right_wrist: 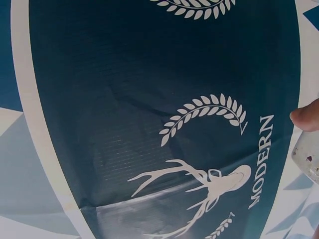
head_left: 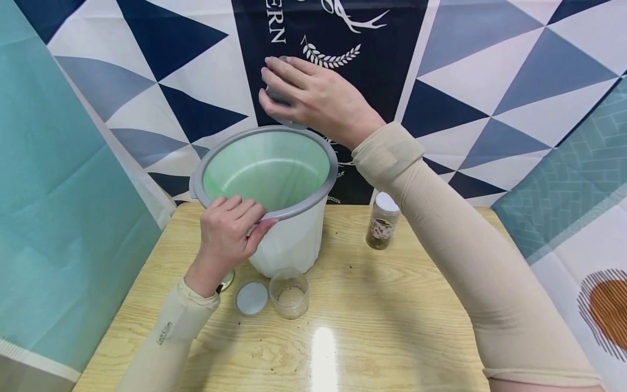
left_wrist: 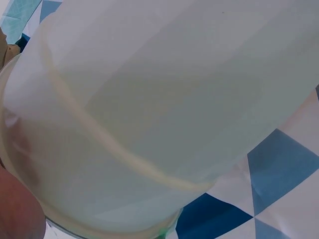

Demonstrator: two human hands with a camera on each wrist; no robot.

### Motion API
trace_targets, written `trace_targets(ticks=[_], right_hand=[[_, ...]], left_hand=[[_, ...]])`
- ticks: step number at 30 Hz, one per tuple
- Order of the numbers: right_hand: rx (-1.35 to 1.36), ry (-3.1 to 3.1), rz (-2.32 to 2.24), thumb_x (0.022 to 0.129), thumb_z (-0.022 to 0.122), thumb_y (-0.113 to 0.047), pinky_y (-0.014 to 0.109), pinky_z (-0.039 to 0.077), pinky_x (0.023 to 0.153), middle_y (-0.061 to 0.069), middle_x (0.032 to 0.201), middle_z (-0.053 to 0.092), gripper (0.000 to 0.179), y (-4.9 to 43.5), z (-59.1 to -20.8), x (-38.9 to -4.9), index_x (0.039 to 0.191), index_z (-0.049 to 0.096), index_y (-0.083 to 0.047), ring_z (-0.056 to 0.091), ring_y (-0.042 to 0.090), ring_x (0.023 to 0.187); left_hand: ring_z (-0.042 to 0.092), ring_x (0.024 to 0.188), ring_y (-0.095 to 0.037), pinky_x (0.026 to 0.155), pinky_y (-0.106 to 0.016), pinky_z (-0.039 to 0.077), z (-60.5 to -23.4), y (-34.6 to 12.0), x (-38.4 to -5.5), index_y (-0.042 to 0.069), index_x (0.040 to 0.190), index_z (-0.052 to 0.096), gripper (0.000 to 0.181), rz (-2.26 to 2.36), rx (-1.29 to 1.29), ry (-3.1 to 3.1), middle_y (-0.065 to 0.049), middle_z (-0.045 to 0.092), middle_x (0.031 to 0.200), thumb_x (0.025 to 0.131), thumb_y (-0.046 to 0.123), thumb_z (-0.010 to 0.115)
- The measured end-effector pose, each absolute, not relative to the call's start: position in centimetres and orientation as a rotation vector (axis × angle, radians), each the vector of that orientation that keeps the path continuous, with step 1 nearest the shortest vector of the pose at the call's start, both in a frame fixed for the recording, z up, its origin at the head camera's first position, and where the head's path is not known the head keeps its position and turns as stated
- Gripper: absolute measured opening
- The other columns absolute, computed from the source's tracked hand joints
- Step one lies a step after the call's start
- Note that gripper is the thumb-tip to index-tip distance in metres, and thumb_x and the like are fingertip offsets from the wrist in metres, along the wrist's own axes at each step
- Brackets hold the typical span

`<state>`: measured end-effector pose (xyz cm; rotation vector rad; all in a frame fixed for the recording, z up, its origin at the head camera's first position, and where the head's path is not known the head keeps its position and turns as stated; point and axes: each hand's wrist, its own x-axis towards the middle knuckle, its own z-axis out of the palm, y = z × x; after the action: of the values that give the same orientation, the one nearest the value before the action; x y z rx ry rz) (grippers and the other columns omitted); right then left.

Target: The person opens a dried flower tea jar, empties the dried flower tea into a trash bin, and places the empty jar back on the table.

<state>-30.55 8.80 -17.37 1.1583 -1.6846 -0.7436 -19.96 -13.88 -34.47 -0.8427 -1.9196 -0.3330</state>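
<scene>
A white trash bin (head_left: 294, 242) with a grey rim and pale green inside stands on the wooden table, tilted toward me. My left hand (head_left: 226, 228) grips the near left of its rim, fingers over the edge. In the left wrist view the bin's translucent wall (left_wrist: 159, 109) fills most of the picture, with a fingertip (left_wrist: 20, 206) at the lower left. Above the bin's far rim, my right hand (head_left: 313, 95) holds a clear plastic jar (right_wrist: 307, 157), mostly hidden behind the fingers. Small dark specks cling to the jar's wall in the right wrist view.
Before the bin stand an open clear jar (head_left: 290, 296) and a white lid (head_left: 252, 298). Another lid-like disc (head_left: 227, 280) is partly hidden by my left wrist. A white-capped jar (head_left: 382, 222) with dark contents stands right. Dark crumbs dot the table (head_left: 372, 337); patterned cloth (head_left: 470, 103) hangs behind.
</scene>
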Motion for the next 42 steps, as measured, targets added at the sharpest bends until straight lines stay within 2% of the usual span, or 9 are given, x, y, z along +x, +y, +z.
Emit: trace_targets(ticks=[8,14,18,20,23,26,29,36,42], right_hand=[[1.187,-1.749,-0.610,0.099,0.038,0.021,0.039,0.038,0.122,0.017,0.147,0.054,0.055,9.5,-18.7,-30.3,0.144,0.050,-0.009,0.048,0.032,0.145],[1.124,-1.873,-0.390,0.105,0.036,0.012,0.043,0.044,0.118,0.018,0.143,0.057,0.046,10.1,-19.7,-29.8,0.144,0.053,-0.008,0.052,0.035,0.139],[1.063,-1.894,-0.209,0.101,0.050,0.002,0.045,0.048,0.114,0.020,0.136,0.060,0.041,10.3,-20.3,-29.5,0.141,0.055,-0.005,0.057,0.037,0.130],[1.036,-1.926,-0.073,0.093,0.063,-0.004,0.044,0.050,0.111,0.021,0.133,0.060,0.050,10.5,-20.6,-29.3,0.143,0.055,-0.004,0.059,0.037,0.125],[0.986,-2.000,0.159,0.079,0.082,-0.015,0.045,0.054,0.103,0.020,0.128,0.060,0.077,11.0,-21.2,-28.9,0.149,0.050,-0.007,0.059,0.037,0.117],[0.936,-2.065,0.337,0.070,0.093,-0.027,0.047,0.058,0.092,0.019,0.124,0.059,0.098,12.1,-21.8,-28.2,0.153,0.043,-0.014,0.059,0.035,0.109],[0.899,-2.100,0.472,0.071,0.094,-0.033,0.048,0.059,0.087,0.018,0.122,0.059,0.097,13.3,-22.7,-27.3,0.151,0.042,-0.016,0.061,0.033,0.107],[0.859,-2.126,0.726,0.068,0.096,-0.035,0.049,0.057,0.093,0.014,0.129,0.067,0.098,15.9,-25.1,-24.8,0.148,0.046,-0.008,0.066,0.031,0.113],[0.841,-2.149,0.824,0.061,0.099,-0.030,0.048,0.055,0.093,0.014,0.131,0.067,0.103,17.7,-27.2,-22.0,0.146,0.048,-0.005,0.065,0.030,0.117]], left_hand=[[0.055,0.064,-0.027,0.060,-0.039,0.042,-35.5,-13.6,-20.2,0.010,0.097,0.077,0.045,-0.319,-0.829,-1.849,-0.004,0.068,0.073,0.109,0.044,0.048],[0.065,0.082,-0.028,0.081,-0.048,0.045,-36.0,-13.1,-20.2,0.013,0.101,0.080,0.039,-0.350,-0.785,-1.794,-0.005,0.077,0.091,0.106,0.042,0.055],[0.067,0.090,-0.029,0.085,-0.051,0.041,-36.1,-12.8,-20.1,0.013,0.104,0.081,0.035,-0.358,-0.756,-1.740,-0.004,0.078,0.095,0.103,0.040,0.059],[0.067,0.093,-0.029,0.086,-0.050,0.042,-36.1,-12.6,-19.9,0.013,0.107,0.080,0.033,-0.360,-0.753,-1.719,-0.005,0.078,0.097,0.102,0.039,0.062],[0.068,0.097,-0.029,0.088,-0.049,0.044,-36.1,-12.4,-19.8,0.012,0.113,0.079,0.032,-0.373,-0.760,-1.707,-0.005,0.078,0.101,0.100,0.037,0.064],[0.068,0.103,-0.030,0.092,-0.050,0.045,-35.9,-12.2,-19.6,0.011,0.120,0.076,0.035,-0.393,-0.773,-1.729,-0.006,0.077,0.108,0.101,0.037,0.063],[0.067,0.109,-0.031,0.095,-0.051,0.045,-35.5,-11.9,-19.2,0.011,0.126,0.073,0.039,-0.419,-0.792,-1.760,-0.007,0.076,0.114,0.103,0.038,0.060],[0.063,0.121,-0.030,0.102,-0.053,0.046,-34.3,-10.2,-17.7,0.009,0.137,0.066,0.046,-0.447,-0.860,-1.818,-0.007,0.071,0.131,0.105,0.042,0.055],[0.057,0.136,-0.028,0.119,-0.048,0.040,-33.7,-8.4,-16.4,0.004,0.145,0.058,0.055,-0.438,-0.911,-1.919,-0.009,0.063,0.146,0.109,0.044,0.046]])
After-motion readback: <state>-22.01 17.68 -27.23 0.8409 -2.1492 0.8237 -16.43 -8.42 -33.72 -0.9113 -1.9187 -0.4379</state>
